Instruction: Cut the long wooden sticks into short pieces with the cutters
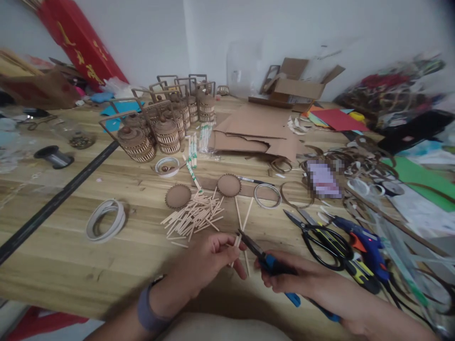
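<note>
My left hand [202,263] pinches thin wooden sticks [236,243] between thumb and fingers, low over the near edge of the table. Blue-handled pliers [272,265] are gripped in my right hand [305,277], their dark jaws pointing up-left and reaching the sticks at my left fingertips. Whether the jaws are closed on a stick I cannot tell. Two longer sticks [247,213] cross just beyond the jaws. Left of them lies a loose pile of short cut sticks [194,219]. Behind the pile are two round cardboard discs [178,195] with beaded rims.
Black-handled scissors [323,239] and a blue glue gun [369,246] lie right of my right hand. Tape rolls [105,220] sit to the left. Several small lidded baskets with handles [167,132] stand at the back, beside torn cardboard [254,125] and an opened box [298,87].
</note>
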The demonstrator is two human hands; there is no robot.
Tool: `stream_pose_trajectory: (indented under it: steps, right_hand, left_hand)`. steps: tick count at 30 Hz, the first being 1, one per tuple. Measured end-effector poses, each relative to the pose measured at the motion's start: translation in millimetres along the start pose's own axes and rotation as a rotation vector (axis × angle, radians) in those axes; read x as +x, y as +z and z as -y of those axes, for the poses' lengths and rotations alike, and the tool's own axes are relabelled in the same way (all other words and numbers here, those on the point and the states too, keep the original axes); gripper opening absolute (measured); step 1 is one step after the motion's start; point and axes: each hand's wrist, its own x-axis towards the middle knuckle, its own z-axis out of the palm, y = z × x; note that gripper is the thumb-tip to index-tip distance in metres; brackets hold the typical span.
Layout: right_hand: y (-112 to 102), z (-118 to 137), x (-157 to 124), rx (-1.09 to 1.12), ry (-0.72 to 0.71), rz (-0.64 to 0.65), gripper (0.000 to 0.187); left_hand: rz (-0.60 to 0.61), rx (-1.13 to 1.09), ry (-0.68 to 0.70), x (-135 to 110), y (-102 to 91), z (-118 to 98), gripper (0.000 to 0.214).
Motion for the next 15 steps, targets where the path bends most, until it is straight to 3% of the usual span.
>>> stream_pose_trajectory:
  steps: [6, 15]
  right_hand:
    - [5.0, 12.7, 6.1, 0.025, -0.034, 0.100, 0.030]
    - [4.7, 15.4, 8.5, -0.019, -0.087, 0.141, 0.024]
  left_hand:
    - [0.155, -0.085, 0.035, -1.4, 6.0, -0.4, 0.029]
    - [0.191, -0.143, 0.039, -1.0, 7.9, -2.6, 0.029]
